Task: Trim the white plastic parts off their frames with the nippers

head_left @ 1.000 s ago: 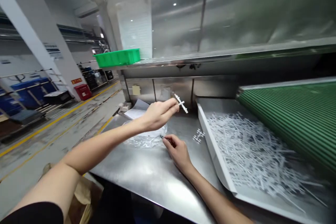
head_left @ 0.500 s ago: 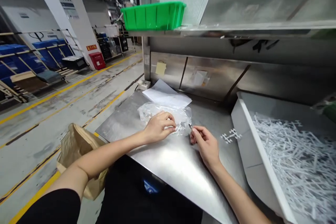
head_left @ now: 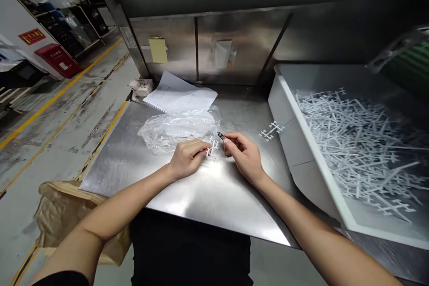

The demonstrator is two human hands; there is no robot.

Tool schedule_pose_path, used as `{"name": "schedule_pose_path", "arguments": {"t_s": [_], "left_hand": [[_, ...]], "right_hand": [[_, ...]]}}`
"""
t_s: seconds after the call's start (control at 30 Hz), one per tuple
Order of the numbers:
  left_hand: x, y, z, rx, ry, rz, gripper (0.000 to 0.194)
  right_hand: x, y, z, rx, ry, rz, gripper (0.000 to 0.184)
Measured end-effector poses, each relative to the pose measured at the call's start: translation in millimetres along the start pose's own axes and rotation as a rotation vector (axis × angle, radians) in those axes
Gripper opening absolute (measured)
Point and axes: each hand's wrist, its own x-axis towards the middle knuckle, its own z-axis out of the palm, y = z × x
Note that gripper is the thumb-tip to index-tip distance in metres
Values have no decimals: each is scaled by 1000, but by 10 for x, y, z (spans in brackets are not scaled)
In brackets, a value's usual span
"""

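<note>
My left hand (head_left: 188, 157) pinches a small white branched plastic piece (head_left: 212, 148) between thumb and fingertips, just above the steel tabletop. A small metal tool that looks like a nail clipper (head_left: 221, 136) is gripped in my right hand (head_left: 244, 154), its tip close to the white piece. Behind my left hand lies a crumpled clear plastic bag (head_left: 177, 127), with some small pieces in or under it. To the right of my right hand, a second white branched piece (head_left: 271, 130) rests on the table.
A large grey-white bin (head_left: 317, 152) full of white plastic sprues stands at the right. White paper sheets (head_left: 181, 91) and a power socket (head_left: 143, 87) lie at the back. An open brown paper bag (head_left: 55, 214) is at the lower left, beside the steel table (head_left: 110, 156).
My view has tilted down and turned right. The white piece in my left hand and the clipper in my right hand have come closer together.
</note>
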Motion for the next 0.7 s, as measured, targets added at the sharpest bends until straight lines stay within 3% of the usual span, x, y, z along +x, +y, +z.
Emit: {"name": "schedule_pose_path", "arguments": {"t_s": [0.33, 0.7], "left_hand": [[-27, -18, -69, 135, -58, 131, 10], [-25, 37, -57, 182, -51, 164, 15]], "right_hand": [[-138, -107, 13, -124, -86, -80, 21], [-141, -127, 8, -156, -98, -89, 19]]}}
